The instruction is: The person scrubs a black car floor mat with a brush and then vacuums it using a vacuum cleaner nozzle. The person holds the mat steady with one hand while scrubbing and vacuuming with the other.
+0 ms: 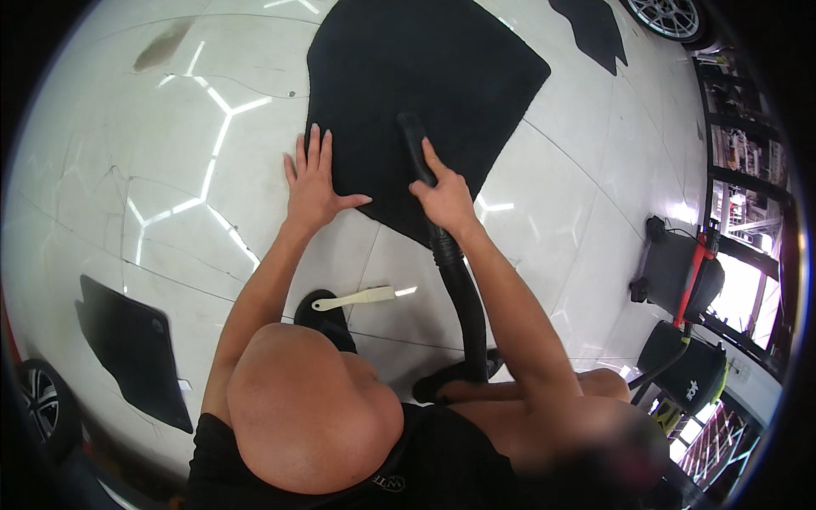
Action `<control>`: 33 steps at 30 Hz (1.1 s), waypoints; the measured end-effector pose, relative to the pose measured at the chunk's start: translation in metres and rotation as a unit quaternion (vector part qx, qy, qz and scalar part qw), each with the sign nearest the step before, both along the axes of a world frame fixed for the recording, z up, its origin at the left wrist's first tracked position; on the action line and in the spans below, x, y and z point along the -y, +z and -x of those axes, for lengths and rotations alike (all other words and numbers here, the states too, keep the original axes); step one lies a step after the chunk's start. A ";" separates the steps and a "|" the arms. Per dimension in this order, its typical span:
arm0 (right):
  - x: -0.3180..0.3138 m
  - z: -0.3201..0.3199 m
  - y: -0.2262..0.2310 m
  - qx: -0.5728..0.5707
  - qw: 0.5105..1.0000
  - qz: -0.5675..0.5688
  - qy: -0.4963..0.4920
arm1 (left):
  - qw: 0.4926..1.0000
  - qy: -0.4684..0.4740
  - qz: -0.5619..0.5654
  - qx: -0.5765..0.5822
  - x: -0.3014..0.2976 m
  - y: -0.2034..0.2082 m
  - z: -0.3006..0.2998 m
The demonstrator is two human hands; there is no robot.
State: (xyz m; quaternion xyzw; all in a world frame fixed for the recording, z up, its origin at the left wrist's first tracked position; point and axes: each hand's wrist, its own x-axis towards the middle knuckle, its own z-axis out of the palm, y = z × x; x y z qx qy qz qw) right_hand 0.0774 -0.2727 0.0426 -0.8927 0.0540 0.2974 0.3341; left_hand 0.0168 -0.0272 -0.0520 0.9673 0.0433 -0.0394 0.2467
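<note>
A large black car floor mat (365, 68) lies flat on the glossy pale tiles in front of me. My left hand (314, 185) rests open with fingers spread, on the mat's near left edge and partly on the floor beside it. My right hand (446, 195) is wrapped round a black vacuum hose (410, 132), its thumb stretched along the tube. The nozzle end points away from me and meets the middle of the mat. From my hand the ribbed hose runs back between my legs. A cream-handled brush (365, 297) lies on the floor by my left shoe (327, 316).
More black car mats lie on the floor, one at the left (132, 348) and one at the far right (595, 30). Car wheels show at the lower left (40, 398) and top right (667, 13). Along the right stand a dark wheeled cart (676, 263) and shelves (739, 153).
</note>
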 end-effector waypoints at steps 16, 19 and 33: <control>-0.030 -0.007 -0.015 0.048 0.993 -0.084 0.073 | 0.998 -0.005 -0.031 0.046 0.006 -0.005 0.001; -0.038 -0.025 -0.018 0.027 0.993 -0.101 -0.046 | 0.998 -0.005 -0.029 0.059 0.007 -0.006 0.001; -0.043 -0.059 0.006 0.057 0.993 -0.012 0.100 | 0.998 -0.002 -0.035 0.051 0.004 -0.009 0.003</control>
